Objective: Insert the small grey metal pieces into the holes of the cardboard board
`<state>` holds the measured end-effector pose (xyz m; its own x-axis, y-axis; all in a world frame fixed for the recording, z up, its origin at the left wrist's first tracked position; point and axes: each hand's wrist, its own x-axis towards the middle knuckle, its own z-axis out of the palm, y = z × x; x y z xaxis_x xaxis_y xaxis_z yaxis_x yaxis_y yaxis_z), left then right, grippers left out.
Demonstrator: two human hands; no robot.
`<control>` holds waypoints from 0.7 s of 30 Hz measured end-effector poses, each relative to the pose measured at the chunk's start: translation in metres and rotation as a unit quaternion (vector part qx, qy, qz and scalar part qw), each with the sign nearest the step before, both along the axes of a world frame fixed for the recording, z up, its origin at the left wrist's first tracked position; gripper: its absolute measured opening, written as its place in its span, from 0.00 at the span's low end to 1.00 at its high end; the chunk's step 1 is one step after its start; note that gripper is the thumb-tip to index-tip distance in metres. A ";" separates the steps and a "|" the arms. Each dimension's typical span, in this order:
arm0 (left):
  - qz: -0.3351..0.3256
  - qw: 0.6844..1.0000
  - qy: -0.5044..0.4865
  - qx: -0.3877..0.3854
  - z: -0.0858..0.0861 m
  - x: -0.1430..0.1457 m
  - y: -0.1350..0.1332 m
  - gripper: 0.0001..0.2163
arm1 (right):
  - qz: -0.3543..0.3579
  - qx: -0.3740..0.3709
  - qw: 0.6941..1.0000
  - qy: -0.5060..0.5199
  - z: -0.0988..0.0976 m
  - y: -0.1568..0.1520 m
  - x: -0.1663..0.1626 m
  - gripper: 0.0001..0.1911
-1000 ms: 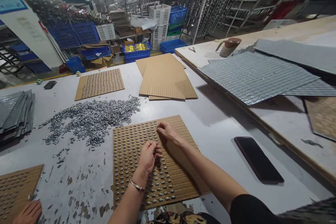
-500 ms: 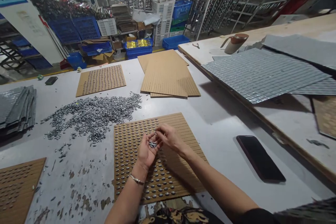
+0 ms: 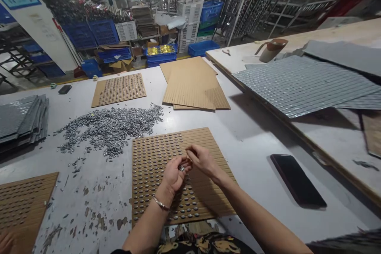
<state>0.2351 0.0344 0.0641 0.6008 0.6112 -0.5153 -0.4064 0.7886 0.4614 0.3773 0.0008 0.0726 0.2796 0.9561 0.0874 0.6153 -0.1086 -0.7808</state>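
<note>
A brown slotted board (image 3: 208, 190) lies on the grey table in front of me, its left part filled with rows of small silver oval pieces. My left hand (image 3: 174, 174) hovers over the board, fingers curled around a few of these silver pieces (image 3: 181, 168). Just to its right, my right hand (image 3: 202, 160) has its fingertips pinched together beside the left palm; whether they hold a piece is too small to tell. A loose heap of silver pieces (image 3: 110, 125) lies on the table to the upper left of the board.
A black phone (image 3: 297, 186) lies to the right. Plain brown boards (image 3: 193, 85) are stacked farther back, another perforated board (image 3: 119, 89) at back left, one more board (image 3: 24, 202) at the near left. Grey sheets (image 3: 20, 117) are piled at left. Silver panels (image 3: 297, 83) cover the right bench.
My left hand turned palm up with pieces in it. My right hand came back from the board's slots to the left palm. The view shifted slightly right.
</note>
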 end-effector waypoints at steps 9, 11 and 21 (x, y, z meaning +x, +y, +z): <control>0.030 0.999 0.040 0.001 -0.012 -0.011 0.006 0.04 | -0.124 -0.096 0.988 -0.004 -0.030 0.053 0.002 0.09; 0.034 0.998 0.047 -0.001 -0.014 -0.012 0.005 0.04 | -0.137 -0.102 0.985 -0.027 -0.035 0.056 -0.003 0.09; 0.042 0.999 -0.009 -0.034 0.004 -0.015 0.012 0.15 | -0.091 -0.001 0.995 -0.036 -0.016 0.035 -0.011 0.11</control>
